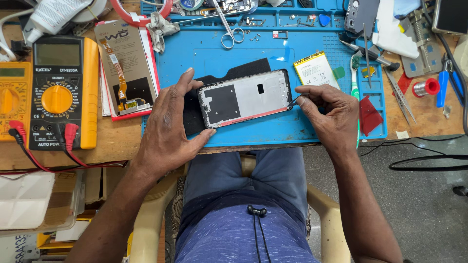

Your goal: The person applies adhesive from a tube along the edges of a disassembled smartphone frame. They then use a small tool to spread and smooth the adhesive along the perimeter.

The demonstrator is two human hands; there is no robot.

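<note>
A phone frame (pixel 246 97) with a bare grey metal inside and a black edge lies on the blue work mat (pixel 253 56). My left hand (pixel 168 129) holds its left end, thumb on the near corner and forefinger on the far corner. My right hand (pixel 331 114) pinches a thin metal tool (pixel 294 99) whose tip touches the frame's right edge. A black sheet (pixel 229 71) lies under the frame.
A white phone battery (pixel 315 69), a green-handled brush (pixel 355 73), scissors (pixel 228 27), tweezers (pixel 402 97) and small screws lie on the mat. Two yellow multimeters (pixel 58 92) with red leads and a screen part in packaging (pixel 127 68) sit to the left. Cables hang at the right.
</note>
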